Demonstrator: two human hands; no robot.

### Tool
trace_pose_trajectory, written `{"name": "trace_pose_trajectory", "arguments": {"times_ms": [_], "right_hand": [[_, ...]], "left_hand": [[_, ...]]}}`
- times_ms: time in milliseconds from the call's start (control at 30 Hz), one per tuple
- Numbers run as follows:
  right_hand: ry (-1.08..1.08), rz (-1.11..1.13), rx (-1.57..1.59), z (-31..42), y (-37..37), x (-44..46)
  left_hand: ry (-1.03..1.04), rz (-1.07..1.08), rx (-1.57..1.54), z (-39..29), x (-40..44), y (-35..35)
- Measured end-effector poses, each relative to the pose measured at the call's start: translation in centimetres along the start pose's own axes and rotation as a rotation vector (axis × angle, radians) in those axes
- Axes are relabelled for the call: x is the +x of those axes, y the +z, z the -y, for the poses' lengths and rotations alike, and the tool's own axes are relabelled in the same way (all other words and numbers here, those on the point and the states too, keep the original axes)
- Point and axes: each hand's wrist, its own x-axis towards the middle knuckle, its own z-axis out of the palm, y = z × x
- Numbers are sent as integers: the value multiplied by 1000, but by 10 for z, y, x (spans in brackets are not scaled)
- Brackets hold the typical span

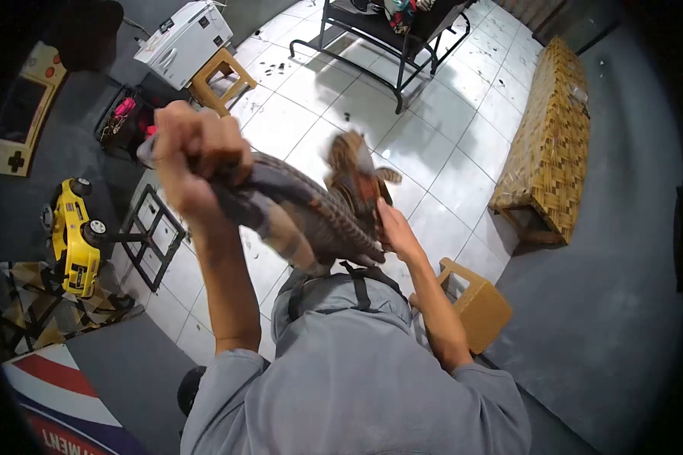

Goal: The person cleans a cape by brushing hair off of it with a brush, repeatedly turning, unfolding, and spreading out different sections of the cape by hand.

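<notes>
Just 1 patterned cloth (319,208): left hand (197,155) clenched round it at 10 o'clock, right hand (400,236) pinching it at 3!

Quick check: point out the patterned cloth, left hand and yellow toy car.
Patterned cloth (319,220): head view, dark stretch between the hands.
Left hand (196,152): head view, middle of the hand.
Yellow toy car (73,236): head view, yellow body.
</notes>
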Motion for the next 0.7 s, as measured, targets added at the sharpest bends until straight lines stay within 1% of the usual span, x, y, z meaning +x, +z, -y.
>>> {"name": "trace_pose_trajectory", "arguments": {"times_ms": [33,67,100,167,233,267,300,367,400,433,467,500,533,600,633,667,700], "right_hand": [[69,45,230,50,21,-10],[-6,68,267,76,40,-18],[-116,169,222,90,49,-23],[-554,204,5,110,91,-26],[-518,238,-143,92,119,-8],[-471,257,-214,64,126,17],[-540,208,-479,35,128,40],[-667,99,-997,-25,119,78],[-488,125,-1116,-50,112,90],[-308,149,-1230,-76,101,102],[-174,179,-1306,-122,82,121],[-42,204,-1378,-150,72,137],[-27,122,-1365,-142,77,145],[29,-38,-1327,-126,88,146],[78,-83,-1042,-102,100,145],[116,-126,-756,-54,123,141],[155,-161,-466,-6,146,134]], "left_hand": [[30,-46,127,1,2,-3],[33,-56,120,1,5,-5],[35,-68,114,0,7,-8],[110,-104,152,-3,17,-13],[213,-81,131,-12,30,-30],[257,-95,76,-22,36,-40],[300,-110,23,-32,43,-50],[354,-268,19,-58,60,-64],[376,-349,18,-70,66,-70],[415,-354,58,-82,73,-76],[457,-354,100,-93,81,-82],[502,-349,141,-105,88,-90],[508,-313,181,-114,94,-102],[451,-428,204,-122,103,-118],[418,-486,207,-123,107,-128],[372,-440,189,-119,106,-142],[319,-438,233,-117,105,-148]]}}
